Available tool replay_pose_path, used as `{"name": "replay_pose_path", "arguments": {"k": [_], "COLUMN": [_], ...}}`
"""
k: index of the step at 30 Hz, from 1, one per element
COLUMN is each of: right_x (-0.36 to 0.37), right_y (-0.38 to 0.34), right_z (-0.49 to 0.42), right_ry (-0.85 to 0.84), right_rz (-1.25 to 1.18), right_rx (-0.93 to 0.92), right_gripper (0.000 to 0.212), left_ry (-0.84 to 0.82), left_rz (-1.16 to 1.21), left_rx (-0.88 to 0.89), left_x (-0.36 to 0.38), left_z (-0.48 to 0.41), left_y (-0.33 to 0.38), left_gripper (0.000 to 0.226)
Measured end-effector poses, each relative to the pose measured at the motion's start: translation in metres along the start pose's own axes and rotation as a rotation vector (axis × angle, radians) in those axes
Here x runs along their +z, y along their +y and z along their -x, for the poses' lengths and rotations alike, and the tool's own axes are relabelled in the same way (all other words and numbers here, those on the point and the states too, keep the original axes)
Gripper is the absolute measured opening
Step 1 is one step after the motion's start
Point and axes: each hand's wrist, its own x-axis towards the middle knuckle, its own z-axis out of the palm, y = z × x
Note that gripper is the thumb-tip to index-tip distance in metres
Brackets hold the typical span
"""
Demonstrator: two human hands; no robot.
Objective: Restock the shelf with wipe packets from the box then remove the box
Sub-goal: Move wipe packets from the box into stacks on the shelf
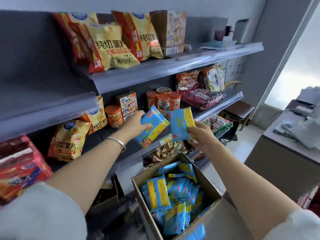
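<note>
A grey metal shelving unit [173, 66] with flat tiers and glossy front rails is seen, stocked with crinkled snack bags and round orange-lidded tubs. Below its lower tiers, an open brown cardboard box [210, 184] with matte, raw-edged walls and a flap folded outward is placed near the person. The box is filled with a loose heap of blue-and-yellow plastic wipe packets [166, 193], piled at mixed angles; each is a flat, soft rectangle of shiny film with a yellow panel on a blue ground and small cartoon printing.

Two more packets are held up in front of the middle tier, just beside each other. A tilted blue-and-yellow packet [152, 127] is grasped by the left hand [136, 122], the thumb laid across its face and the fingers curled behind its upper edge. A second, more upright blue-and-yellow packet [181, 123] is pinched at its lower right corner by the right hand [200, 134], the thumb in front and the fingers hidden behind. A thin silver metal bangle [116, 142] is worn on the left wrist.
</note>
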Motion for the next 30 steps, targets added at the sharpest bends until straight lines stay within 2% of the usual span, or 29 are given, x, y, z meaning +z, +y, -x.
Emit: {"name": "replay_pose_path", "arguments": {"k": [7, 11, 14, 19, 25, 27, 30], "right_x": [0.072, 0.125, 0.173, 0.268, 0.381, 0.417, 0.466], "right_y": [-0.066, -0.093, -0.103, -0.114, -0.118, -0.116, -0.110], "right_z": [0.025, 0.043, 0.057, 0.098, 0.159, 0.179, 0.207], "right_ry": [-0.275, -0.456, -0.492, -0.547, -0.561, -0.585, -0.649], "right_rz": [-0.243, -0.365, -0.346, -0.296, -0.064, -0.022, 0.017], "right_rx": [-0.196, -0.231, -0.252, -0.263, -0.446, -0.516, -0.576], "right_gripper": [0.019, 0.033, 0.038, 0.023, 0.012, 0.018, 0.048], "left_ry": [0.352, 0.462, 0.530, 0.624, 0.720, 0.738, 0.762], "left_rz": [-0.023, -0.019, -0.008, -0.075, -0.190, -0.218, -0.259], "left_rx": [0.034, 0.029, 0.025, -0.042, -0.131, -0.170, -0.253], "left_x": [-0.120, -0.173, -0.206, -0.270, -0.349, -0.370, -0.396], "left_z": [0.029, 0.053, 0.074, 0.125, 0.202, 0.228, 0.263], "left_y": [0.019, 0.010, -0.006, -0.054, -0.122, -0.146, -0.181], "left_gripper": [0.027, 0.027, 0.025, 0.023, 0.022, 0.021, 0.022]}}
